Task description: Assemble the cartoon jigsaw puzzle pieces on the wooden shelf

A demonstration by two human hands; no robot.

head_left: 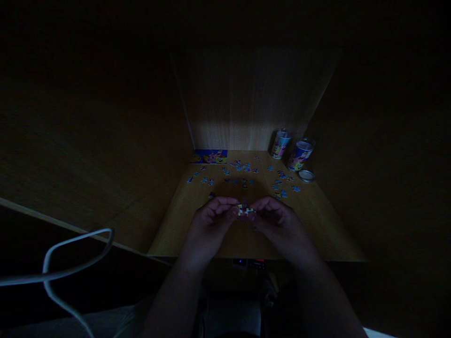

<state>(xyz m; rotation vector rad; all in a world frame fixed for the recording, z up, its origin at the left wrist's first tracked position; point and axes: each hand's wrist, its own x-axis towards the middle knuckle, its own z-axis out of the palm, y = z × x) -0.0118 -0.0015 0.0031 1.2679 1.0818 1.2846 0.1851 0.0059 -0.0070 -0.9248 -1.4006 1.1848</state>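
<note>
The scene is very dim. My left hand [214, 217] and my right hand [273, 216] meet over the middle of a wooden desk [317, 225]. Both pinch a small cluster of joined puzzle pieces [245, 210] between fingertips, held just above the desk. Several loose puzzle pieces [243, 167] lie scattered on the desk beyond the hands. A partly built strip of the puzzle [210, 156] lies at the back left against the wall.
Two picture-printed cans [281, 143] [300, 154] stand at the back right, with a round lid [306, 175] lying in front of them. Wooden partitions wall the desk on the left, back and right. A white cable [70, 253] loops at lower left.
</note>
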